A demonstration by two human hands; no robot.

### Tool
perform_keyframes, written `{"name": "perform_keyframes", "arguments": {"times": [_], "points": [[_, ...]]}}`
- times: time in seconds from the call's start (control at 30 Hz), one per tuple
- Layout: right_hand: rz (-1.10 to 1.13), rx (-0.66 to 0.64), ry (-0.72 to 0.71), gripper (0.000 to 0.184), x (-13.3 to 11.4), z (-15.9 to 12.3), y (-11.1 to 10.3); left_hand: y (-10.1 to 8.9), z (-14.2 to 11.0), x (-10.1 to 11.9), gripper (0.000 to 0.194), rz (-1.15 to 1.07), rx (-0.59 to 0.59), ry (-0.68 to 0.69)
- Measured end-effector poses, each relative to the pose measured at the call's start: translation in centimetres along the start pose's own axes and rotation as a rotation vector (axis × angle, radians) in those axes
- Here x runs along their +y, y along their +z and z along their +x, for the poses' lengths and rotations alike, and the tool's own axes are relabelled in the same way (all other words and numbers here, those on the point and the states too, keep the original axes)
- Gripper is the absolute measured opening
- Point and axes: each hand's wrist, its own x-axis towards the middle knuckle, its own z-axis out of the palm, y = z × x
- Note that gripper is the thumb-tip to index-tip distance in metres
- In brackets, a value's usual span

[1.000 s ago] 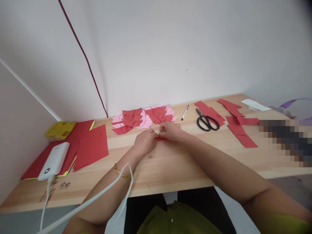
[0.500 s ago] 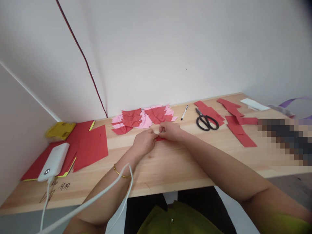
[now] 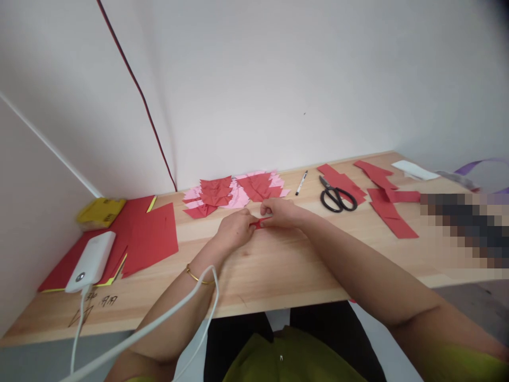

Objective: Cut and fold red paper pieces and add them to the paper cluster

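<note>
My left hand and my right hand meet over the middle of the wooden table, both pinched on a small piece of red paper held low against the tabletop. Most of the piece is hidden by my fingers. A gold bangle circles my left wrist. Just beyond my hands lies a pile of folded red and pink paper pieces near the wall.
Black scissors and a white pen lie to the right, with red paper strips past them. Red sheets, a white power bank with its cable and a yellow object are at the left.
My hands stay together on the red piece; the right fingers have shifted slightly so a bit more red shows between the hands. The view has moved a little.
</note>
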Motion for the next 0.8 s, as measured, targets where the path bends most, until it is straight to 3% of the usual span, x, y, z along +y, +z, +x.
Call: {"name": "perform_keyframes", "arguments": {"times": [0.17,0.5,0.73,0.8], "points": [[-0.031,-0.065,-0.036,0.031,0.3,-0.1,-0.6,0.1,0.0,-0.1,0.029,0.002,0.01,-0.002],[-0.155,-0.13,0.098,0.02,0.4,-1.5,-2.6,0.4,-0.1,-1.1,0.036,-0.043,0.025,0.008],[-0.03,-0.172,0.054,0.015,1.1,-1.4,-2.9,0.2,-0.1,-1.2,0.043,-0.067,0.005,0.034],[-0.037,-0.129,0.094,0.019,0.7,-1.3,-2.4,0.1,-0.1,-1.2,0.044,-0.085,-0.003,0.048]]}}
